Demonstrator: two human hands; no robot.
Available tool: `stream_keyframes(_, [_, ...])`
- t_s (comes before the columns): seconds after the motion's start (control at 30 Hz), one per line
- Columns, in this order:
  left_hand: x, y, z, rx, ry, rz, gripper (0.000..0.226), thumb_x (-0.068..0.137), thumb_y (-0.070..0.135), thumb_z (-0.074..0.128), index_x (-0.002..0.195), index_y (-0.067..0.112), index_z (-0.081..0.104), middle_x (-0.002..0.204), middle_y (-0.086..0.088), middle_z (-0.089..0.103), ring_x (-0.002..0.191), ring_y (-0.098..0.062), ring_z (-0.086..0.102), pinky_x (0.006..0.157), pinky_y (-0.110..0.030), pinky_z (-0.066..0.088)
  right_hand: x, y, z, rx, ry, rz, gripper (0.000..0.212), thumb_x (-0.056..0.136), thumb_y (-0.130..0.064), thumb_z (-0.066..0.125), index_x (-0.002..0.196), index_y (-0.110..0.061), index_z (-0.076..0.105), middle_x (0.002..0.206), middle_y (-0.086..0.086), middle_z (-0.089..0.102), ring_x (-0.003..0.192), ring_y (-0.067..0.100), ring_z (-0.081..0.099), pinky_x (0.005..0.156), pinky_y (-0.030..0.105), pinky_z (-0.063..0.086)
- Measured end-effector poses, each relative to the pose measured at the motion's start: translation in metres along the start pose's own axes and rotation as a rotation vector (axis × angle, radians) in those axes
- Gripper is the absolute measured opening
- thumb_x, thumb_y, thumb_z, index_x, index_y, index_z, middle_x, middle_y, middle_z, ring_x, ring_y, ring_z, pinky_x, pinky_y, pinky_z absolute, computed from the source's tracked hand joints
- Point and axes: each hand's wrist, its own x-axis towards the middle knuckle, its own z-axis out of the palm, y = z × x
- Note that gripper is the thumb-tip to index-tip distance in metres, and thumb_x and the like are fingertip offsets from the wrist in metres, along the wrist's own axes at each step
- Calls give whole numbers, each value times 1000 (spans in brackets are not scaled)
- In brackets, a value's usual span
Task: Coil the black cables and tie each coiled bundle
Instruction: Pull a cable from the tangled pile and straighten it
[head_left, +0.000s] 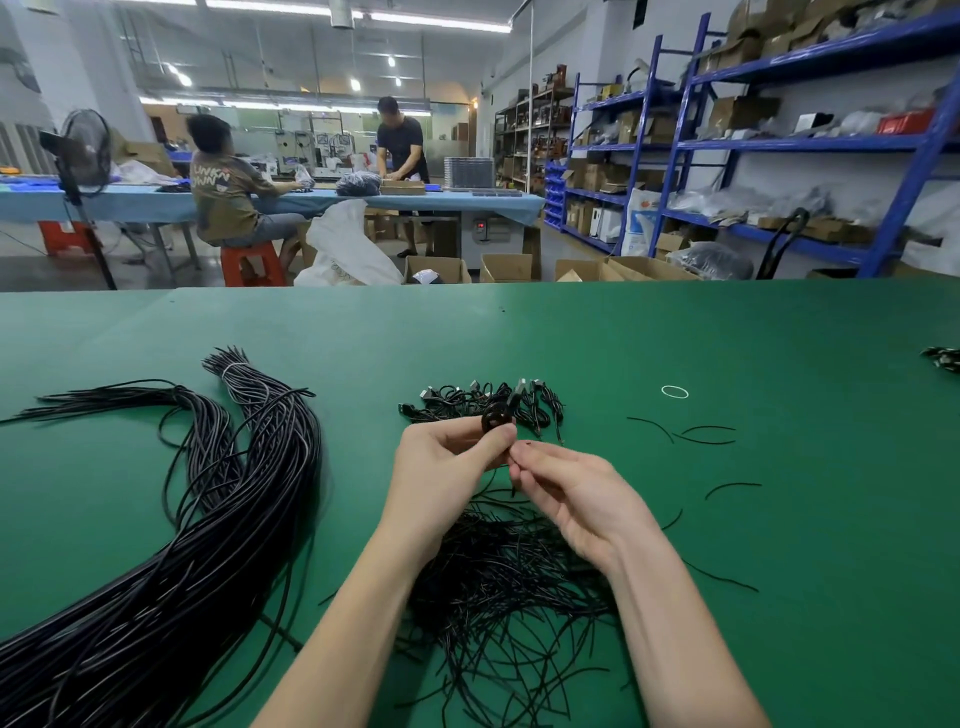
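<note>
A small coil (496, 418) is pinched upright by the left hand (447, 467); a tie (511, 486), just below-right, is pinched by the right hand (571, 499).

Cable bundle (156, 571) cut off lower left; forearms hide tie pile (498, 587).

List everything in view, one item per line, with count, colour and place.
table: one, green, foreground
long cables: large bundle, black, table left
finished coils: small pile, black, beyond the hands
ties: loose heap, black, under the wrists
rubber band: one, white, table right
shelves: several, blue, right wall
coiled cable: one, black, in left hand
left hand: grips the coiled cable
right hand: pinches a thin black tie
</note>
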Motion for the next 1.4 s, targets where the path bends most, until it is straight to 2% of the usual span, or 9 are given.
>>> stream_keyframes(0.13, [2, -4, -3, 146, 87, -30, 2, 83, 20, 81, 81, 20, 82, 82, 3, 78, 82, -7, 73, 78, -21, 53, 2, 8, 4, -635, 169, -333, 8, 85, -7, 80, 82, -13, 77, 70, 1, 76, 63, 6, 71, 60, 14, 53])
stream_keyframes(0.23, [3, -2, -7, 139, 91, -65, 14, 83, 26, 80, 80, 13, 80, 75, -8, 75, 74, -17, 66, 89, -41, 57, 2, 11, 5, -948, 211, -655, 16, 84, -17, 82, 75, -29, 76, 71, -20, 74, 66, -2, 69, 63, 6, 49])
stream_keyframes(0.43, [6, 8, -18, 137, -5, -167, 19, 85, 33, 77, 78, 15, 79, 56, 7, 51, 57, -12, 43, 63, -24, 40, 0, 9, -1, -1055, 38, -928, 14, 86, -14, 81, 84, -28, 79, 83, -22, 74, 78, 2, 70, 72, 7, 49])
stream_keyframes(0.6, [7, 11, -30, -135, -223, -326, 45, 71, 24, 78, 113, 7, 73, 101, -9, 76, 89, -16, 69, 77, -20, 56, 2, 7, 8, -685, 80, -609, 12, 87, -7, 80, 81, -18, 78, 69, -3, 75, 63, 6, 68, 66, 18, 54])
stream_keyframes(0.77, [9, 10, -34, -81, -136, -363, 14, 83, 19, 78, 94, 10, 81, 77, -10, 63, 65, -12, 55, 60, -17, 51, 0, 3, 10, -582, 54, -531, 10, 85, -6, 80, 80, -15, 78, 69, 3, 76, 62, 10, 69, 67, 21, 57])
stream_keyframes(1.0, [9, 13, -29, -292, -118, -600, 12, 78, 16, 73, 87, 11, 65, 67, 0, 62, 54, -9, 55, 48, -16, 48, 2, 11, 5, -1147, 28, -1210, 8, 88, -10, 79, 92, -16, 80, 91, -11, 75, 84, 1, 68, 81, 16, 54])
stream_keyframes(1.07, [9, 11, -30, -215, -139, -509, 6, 86, 15, 69, 91, 12, 67, 68, 2, 63, 58, -9, 55, 53, -19, 46, 3, 11, 3, -1116, 45, -1128, 9, 88, -15, 79, 91, -23, 80, 91, -15, 76, 86, 1, 69, 80, 14, 53])
stream_keyframes(1.27, [7, 5, -31, -160, -131, -304, 10, 87, 19, 72, 96, 21, 73, 92, 2, 68, 84, -12, 55, 61, -22, 48, -2, 1, 6, -303, 70, -97, 34, 94, -46, 67, 102, -14, 76, 93, 0, 80, 71, 14, 73, 58, 23, 56])
stream_keyframes(1.4, [6, 3, -31, -145, -161, -268, 9, 87, 21, 72, 92, 27, 76, 97, 2, 70, 90, -13, 57, 63, -22, 49, -2, 0, 7, -132, 6, 86, 38, 78, -39, 79, 96, -6, 78, 75, 0, 73, 57, 6, 62, 44, 14, 47])
